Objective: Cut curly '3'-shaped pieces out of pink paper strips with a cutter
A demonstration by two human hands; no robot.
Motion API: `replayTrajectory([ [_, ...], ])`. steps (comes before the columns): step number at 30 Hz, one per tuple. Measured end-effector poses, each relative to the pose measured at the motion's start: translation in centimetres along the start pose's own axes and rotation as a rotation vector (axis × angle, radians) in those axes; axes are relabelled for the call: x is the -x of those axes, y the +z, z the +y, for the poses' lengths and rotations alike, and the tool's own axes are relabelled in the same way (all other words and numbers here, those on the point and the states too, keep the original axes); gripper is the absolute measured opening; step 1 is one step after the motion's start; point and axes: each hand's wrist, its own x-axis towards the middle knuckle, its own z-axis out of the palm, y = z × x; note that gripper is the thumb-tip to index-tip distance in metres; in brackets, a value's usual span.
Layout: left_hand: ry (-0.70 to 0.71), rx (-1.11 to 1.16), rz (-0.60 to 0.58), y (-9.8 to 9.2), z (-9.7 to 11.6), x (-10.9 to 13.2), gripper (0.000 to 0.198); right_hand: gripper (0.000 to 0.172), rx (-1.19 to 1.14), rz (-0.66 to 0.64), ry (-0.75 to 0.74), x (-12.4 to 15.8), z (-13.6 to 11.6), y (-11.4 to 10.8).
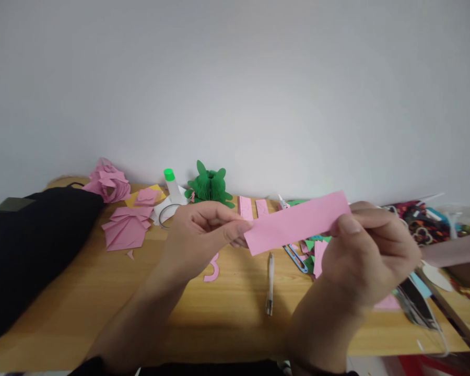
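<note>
A flat strip of pink paper [295, 223] is stretched between my two hands, held up above the table. My left hand [203, 235] pinches its left end between thumb and fingers. At the right end, my right hand [368, 250] grips the paper with the thumb on its near face. Below the strip, a pen [270, 284] lies on the wood. A curved pink paper cutout [212, 269] rests near my left wrist. Partly behind my right hand are a blue cutter [295, 258] and pink and green paper pieces.
Toward the wall stand a green paper turtle-like figure [210, 185] and a green-capped glue stick [172, 185]. Folded pink papers [127, 227] and a crumpled pink paper shape [107, 180] lie left, beside black cloth [39, 245]. Mixed craft clutter [426, 219] covers the right side.
</note>
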Motion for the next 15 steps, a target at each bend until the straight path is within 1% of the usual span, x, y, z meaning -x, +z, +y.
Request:
replayTrajectory([
  [2, 0.018, -0.004, -0.014, -0.1, 0.1, 0.0, 0.014, 0.020, 0.001, -0.011, -0.003, 0.0, 0.0, 0.0],
  [5, 0.040, -0.003, -0.070, -0.5, 0.1, -0.1, 0.011, 0.021, 0.013, -0.031, 0.006, 0.0, 0.2, -0.1],
  [7, 0.061, -0.007, -0.092, -0.6, 0.0, -0.1, 0.009, 0.021, 0.024, -0.064, 0.005, 0.1, 0.4, -0.1],
  [11, 0.072, -0.020, -0.079, -0.2, -0.5, 0.0, 0.005, 0.017, 0.045, -0.196, 0.024, 0.5, 0.7, 0.2],
  [13, 0.075, -0.013, -0.061, 0.2, -0.8, 0.0, 0.005, 0.015, 0.052, -0.228, 0.050, 0.7, 0.6, 0.3],
  [15, 0.112, 0.008, -0.019, 0.5, -1.0, 0.0, 0.007, 0.014, 0.053, -0.243, 0.058, 0.9, 0.5, 0.2],
])
